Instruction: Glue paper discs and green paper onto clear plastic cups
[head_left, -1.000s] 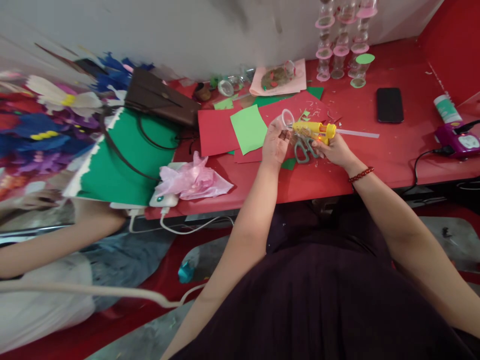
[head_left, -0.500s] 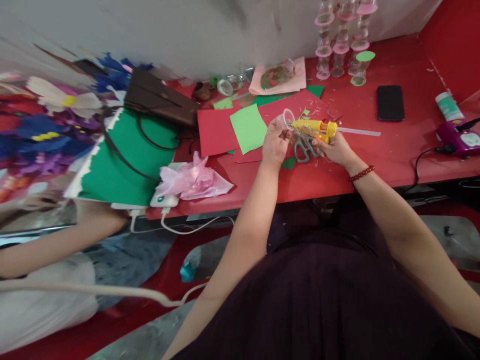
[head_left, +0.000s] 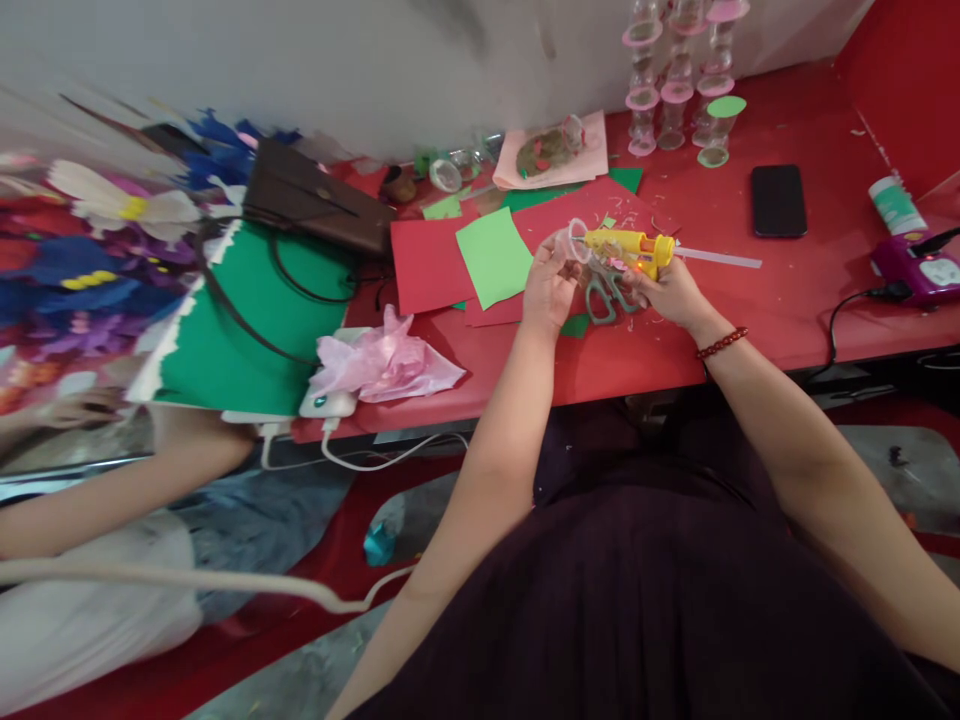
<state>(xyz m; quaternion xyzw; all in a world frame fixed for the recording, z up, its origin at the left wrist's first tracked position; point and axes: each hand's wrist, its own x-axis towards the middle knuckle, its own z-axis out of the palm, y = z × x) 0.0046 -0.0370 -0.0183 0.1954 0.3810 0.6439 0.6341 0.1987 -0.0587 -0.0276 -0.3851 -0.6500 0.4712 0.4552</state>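
Note:
Between the fingers of my left hand [head_left: 550,285] is a small clear plastic cup [head_left: 576,240], its round rim turned toward my right side. My right hand [head_left: 670,290] is closed around a yellow glue gun [head_left: 619,243], whose nozzle points left at the cup's rim. A clear glue stick [head_left: 720,257] juts from the back of the gun, and a small orange light glows on it. Under the gun, grey-handled scissors [head_left: 602,298] lie on the red table [head_left: 600,370] among paper scraps. Whether the nozzle touches the rim I cannot tell.
Red card [head_left: 424,265] and a light green sheet [head_left: 495,258] lie left of my hands. Stacked clear cups [head_left: 643,100] stand at the back. A phone [head_left: 778,200] and a purple power socket [head_left: 915,270] are on the right. At left are a pink bag [head_left: 386,360] and another person's arm [head_left: 127,490].
The glue gun's nozzle has shifted slightly left along the cup's rim, and the cup is tilted a little differently. Both hands keep their hold.

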